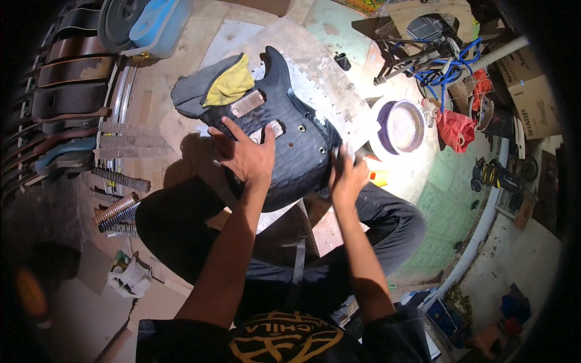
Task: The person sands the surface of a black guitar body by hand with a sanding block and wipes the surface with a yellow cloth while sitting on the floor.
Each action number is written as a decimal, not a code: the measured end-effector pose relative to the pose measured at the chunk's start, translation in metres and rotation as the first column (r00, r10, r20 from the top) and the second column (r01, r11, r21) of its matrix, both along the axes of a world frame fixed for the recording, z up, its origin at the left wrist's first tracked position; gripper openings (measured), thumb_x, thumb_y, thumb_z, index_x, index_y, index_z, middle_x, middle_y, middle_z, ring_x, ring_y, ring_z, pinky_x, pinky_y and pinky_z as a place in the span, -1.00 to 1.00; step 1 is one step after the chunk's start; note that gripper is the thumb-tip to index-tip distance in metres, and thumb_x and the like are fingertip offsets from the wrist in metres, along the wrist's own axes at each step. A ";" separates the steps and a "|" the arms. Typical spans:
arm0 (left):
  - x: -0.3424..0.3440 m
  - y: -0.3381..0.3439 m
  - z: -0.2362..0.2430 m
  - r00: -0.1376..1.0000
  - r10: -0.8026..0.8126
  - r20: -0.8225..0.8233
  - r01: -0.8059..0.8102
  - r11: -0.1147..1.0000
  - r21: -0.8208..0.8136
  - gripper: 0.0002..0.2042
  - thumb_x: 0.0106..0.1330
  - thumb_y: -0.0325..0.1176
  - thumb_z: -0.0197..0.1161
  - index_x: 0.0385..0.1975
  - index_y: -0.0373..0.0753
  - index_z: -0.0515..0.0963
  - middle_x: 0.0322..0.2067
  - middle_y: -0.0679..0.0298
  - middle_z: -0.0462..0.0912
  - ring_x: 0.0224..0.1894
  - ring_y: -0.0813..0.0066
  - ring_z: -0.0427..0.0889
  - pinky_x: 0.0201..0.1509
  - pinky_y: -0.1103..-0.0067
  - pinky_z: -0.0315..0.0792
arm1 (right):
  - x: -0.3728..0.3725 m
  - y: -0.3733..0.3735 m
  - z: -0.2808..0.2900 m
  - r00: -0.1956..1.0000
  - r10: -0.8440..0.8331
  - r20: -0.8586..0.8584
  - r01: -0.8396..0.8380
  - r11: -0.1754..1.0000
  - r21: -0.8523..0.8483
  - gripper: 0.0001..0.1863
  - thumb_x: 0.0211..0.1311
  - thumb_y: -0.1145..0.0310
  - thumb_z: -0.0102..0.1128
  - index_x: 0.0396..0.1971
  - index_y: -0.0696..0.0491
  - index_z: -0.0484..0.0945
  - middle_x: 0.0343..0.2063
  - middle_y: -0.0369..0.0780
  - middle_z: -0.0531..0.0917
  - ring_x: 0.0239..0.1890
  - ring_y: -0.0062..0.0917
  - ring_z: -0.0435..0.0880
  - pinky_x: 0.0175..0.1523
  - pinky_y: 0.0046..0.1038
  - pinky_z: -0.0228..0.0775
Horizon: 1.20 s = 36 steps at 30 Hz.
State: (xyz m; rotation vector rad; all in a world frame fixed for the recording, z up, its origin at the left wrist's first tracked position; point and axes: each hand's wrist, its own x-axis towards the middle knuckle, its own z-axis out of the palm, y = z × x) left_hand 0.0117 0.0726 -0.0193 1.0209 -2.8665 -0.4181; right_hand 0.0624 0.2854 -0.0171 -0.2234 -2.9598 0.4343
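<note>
A black electric guitar body (289, 158) lies tilted in front of me, above my crossed legs. Two pale, roughly rectangular patches, perhaps pickup cavities, show on its face, along with several small round holes. My left hand (249, 154) rests on the face with fingers spread, near the lower pale patch. At the body's right edge, my right hand (349, 176) has its fingers bent in against the side; something pale shows at the fingertips, too blurred to name. A dark grey and yellow cloth (229, 89) lies at the body's upper left.
Beneath the guitar is a stained board (290, 45). A round white tub (400, 127) stands to the right, near a red cloth (455, 130) and tangled blue hose (448, 74). At left are stacked curved dark pieces (69, 103), metal strips (130, 142) and a blue plastic container (156, 27).
</note>
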 end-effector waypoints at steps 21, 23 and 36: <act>-0.003 0.003 0.002 1.000 0.019 -0.006 -0.019 1.000 -0.016 0.04 0.22 0.23 0.33 0.53 -0.30 -0.02 0.48 -0.43 -0.10 0.49 -0.33 0.09 0.40 -0.21 0.09 | 0.026 0.003 0.006 0.998 0.003 -0.057 -0.001 1.000 0.031 -0.30 0.01 0.48 0.40 0.24 -0.23 0.52 0.10 0.05 0.48 0.15 0.01 0.43 0.19 0.04 0.19; -0.001 0.004 0.003 0.999 0.022 0.025 -0.022 1.000 -0.011 0.05 0.22 0.23 0.32 0.53 -0.30 -0.01 0.48 -0.43 -0.10 0.49 -0.34 0.09 0.41 -0.21 0.08 | 0.001 0.001 0.011 0.998 0.001 -0.066 0.003 0.998 0.058 -0.29 0.00 0.49 0.40 0.24 -0.22 0.52 0.11 0.05 0.47 0.15 0.01 0.43 0.18 0.03 0.20; 0.001 0.001 -0.003 0.999 -0.010 -0.032 0.010 1.000 0.008 0.06 0.22 0.25 0.29 0.53 -0.34 -0.03 0.46 -0.46 -0.10 0.45 -0.42 0.10 0.45 -0.10 0.09 | -0.027 -0.010 0.025 0.999 -0.043 -0.004 0.043 0.997 0.066 -0.36 0.09 0.47 0.37 0.23 -0.25 0.52 0.05 0.03 0.49 0.11 0.01 0.44 0.18 0.00 0.20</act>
